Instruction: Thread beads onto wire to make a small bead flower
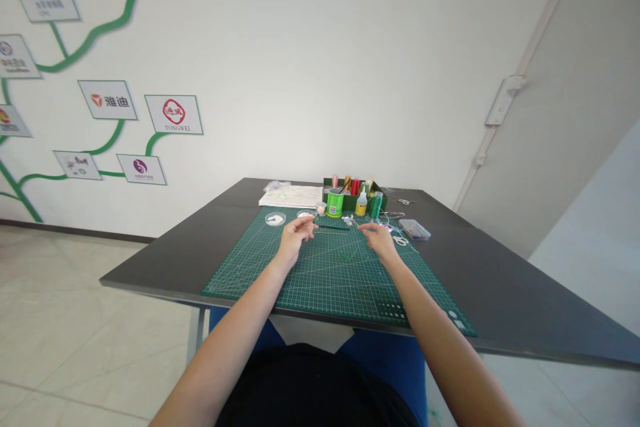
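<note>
My left hand (297, 235) is above the green cutting mat (320, 280), its fingertips pinched together. Whatever is between them is too small to make out. Across from it, my right hand (379, 240) also has thumb and finger closed, near a small white-and-grey item (349, 219) and some thin strands. A dark thin stick (334, 227) lies on the mat between the hands. Nearer to me is a bit of green thread (345, 256). White-handled scissors (400, 240) rest just right of my right hand.
Behind the hands stand a green can (335, 204), a yellow-labelled glue bottle (361, 203), a green spool (376, 205) and a box (383, 197) of coloured spools. A round dish (275, 219) and white sheets (290, 196) are left; a clear case (415, 229) and more scissors (406, 201) right.
</note>
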Demonstrator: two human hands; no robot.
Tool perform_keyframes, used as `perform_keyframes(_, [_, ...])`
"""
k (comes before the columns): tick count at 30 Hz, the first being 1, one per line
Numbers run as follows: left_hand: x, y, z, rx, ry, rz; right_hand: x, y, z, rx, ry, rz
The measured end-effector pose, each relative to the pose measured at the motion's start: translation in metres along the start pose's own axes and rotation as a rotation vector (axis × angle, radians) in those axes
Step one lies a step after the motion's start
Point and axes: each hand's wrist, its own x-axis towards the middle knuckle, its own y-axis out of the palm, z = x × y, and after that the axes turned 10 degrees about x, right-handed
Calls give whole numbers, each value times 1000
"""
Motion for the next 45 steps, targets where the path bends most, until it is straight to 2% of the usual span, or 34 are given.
perform_keyframes(3, [0, -1, 0, 26, 16, -47, 0, 0, 0, -147, -82, -132])
perform_keyframes(8, [2, -4, 1, 29, 21, -137, -5, 3, 7, -443, -58, -263])
perform_keyframes(11, [2, -5, 2, 34, 24, -174, -7, 3, 9, -592, -61, -314])
perform_keyframes(14, [3, -6, 2, 37, 30, -230, -8, 0, 10, -645, -55, -328])
perform_keyframes(23, [6, -15, -3, 55, 135, -438, -11, -1, 16, -616, -88, -347])
perform_keyframes(29, [9, -24, -15, 51, 259, -611, -17, 5, 23, -541, -201, -312])
perform_keyframes(33, [10, -33, -24, 14, 250, -656, -20, 5, 26, -485, -263, -318])
perform_keyframes(40, [9, -70, -46, -13, 284, -712, -25, 2, 32, -405, -349, -386])
perform_keyframes(45, [13, -101, -69, 29, 343, -754, -27, -1, 40, -410, -329, -440])
